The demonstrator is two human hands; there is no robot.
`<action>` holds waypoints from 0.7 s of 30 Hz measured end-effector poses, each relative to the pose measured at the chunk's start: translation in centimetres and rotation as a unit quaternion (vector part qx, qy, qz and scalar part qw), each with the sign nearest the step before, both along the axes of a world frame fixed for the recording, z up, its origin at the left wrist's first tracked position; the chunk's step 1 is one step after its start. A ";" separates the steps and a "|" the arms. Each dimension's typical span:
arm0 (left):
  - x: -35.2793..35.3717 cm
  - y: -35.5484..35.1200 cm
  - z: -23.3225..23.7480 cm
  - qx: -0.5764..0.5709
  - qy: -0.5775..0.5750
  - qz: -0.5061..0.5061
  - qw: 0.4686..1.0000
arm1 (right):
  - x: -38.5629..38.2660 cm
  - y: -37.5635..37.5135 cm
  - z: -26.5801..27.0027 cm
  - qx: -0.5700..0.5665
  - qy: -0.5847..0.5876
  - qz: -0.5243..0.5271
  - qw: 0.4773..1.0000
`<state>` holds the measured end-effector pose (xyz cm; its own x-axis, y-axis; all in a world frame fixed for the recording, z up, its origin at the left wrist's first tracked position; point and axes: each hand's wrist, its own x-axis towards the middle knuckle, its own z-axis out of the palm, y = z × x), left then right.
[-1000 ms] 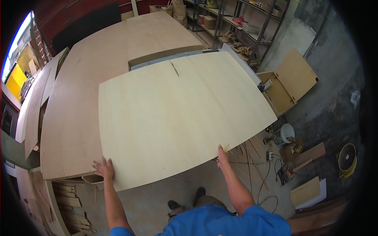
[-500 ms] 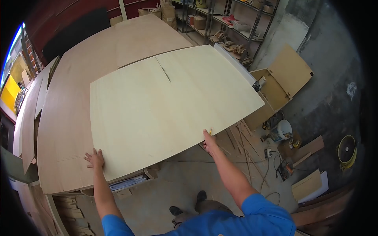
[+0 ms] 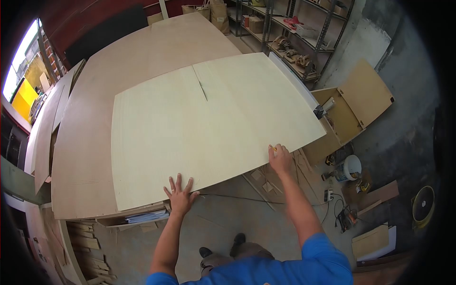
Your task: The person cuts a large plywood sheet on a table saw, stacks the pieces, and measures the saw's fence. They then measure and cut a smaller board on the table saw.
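A pale plywood sheet (image 3: 213,123) with a dark slit near its far edge lies on a larger brown board (image 3: 85,142). My left hand (image 3: 181,194) rests with spread fingers on the sheet's near edge, left of the middle. Farther right along the same edge, my right hand (image 3: 280,157) has its fingers closed on a small yellow pencil (image 3: 274,148), held over the sheet. The lower end of the pencil is too small to make out.
An open drawer with papers (image 3: 147,216) is under the board. Beyond the sheet's right side are an open wooden cabinet (image 3: 349,118), a white bucket (image 3: 352,167) and a fan (image 3: 422,204). Metal shelves (image 3: 304,40) stand at the back. Wood strips and cables lie on the floor.
My left hand has moved right from the sheet's left corner to its near edge. My right hand has shifted right and up onto the sheet with the pencil. The view has shifted slightly.
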<state>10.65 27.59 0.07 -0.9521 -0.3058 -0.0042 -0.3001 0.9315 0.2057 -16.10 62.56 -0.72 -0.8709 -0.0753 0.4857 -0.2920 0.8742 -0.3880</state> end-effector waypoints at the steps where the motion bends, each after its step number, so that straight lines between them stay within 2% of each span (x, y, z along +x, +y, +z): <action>1: -0.1 -0.1 -0.7 -0.012 0.011 0.002 1.000 | -1.5 1.2 -0.3 0.015 0.020 0.025 0.999; 3: -1.3 0.2 -1.0 -0.025 0.014 0.012 1.000 | -5.1 2.7 -1.1 0.040 0.064 0.079 0.994; 6: -1.4 0.5 -0.6 -0.024 -0.011 0.035 0.999 | -7.3 3.0 -2.6 0.031 0.095 0.096 0.990; 11: -3.4 -0.8 0.0 -0.026 0.004 0.034 0.999 | -9.4 1.5 -3.3 -0.002 0.073 0.101 0.992; 21: -13.9 -8.4 0.2 -0.025 0.019 0.039 0.999 | -20.0 -6.4 -2.3 0.011 0.021 0.094 0.995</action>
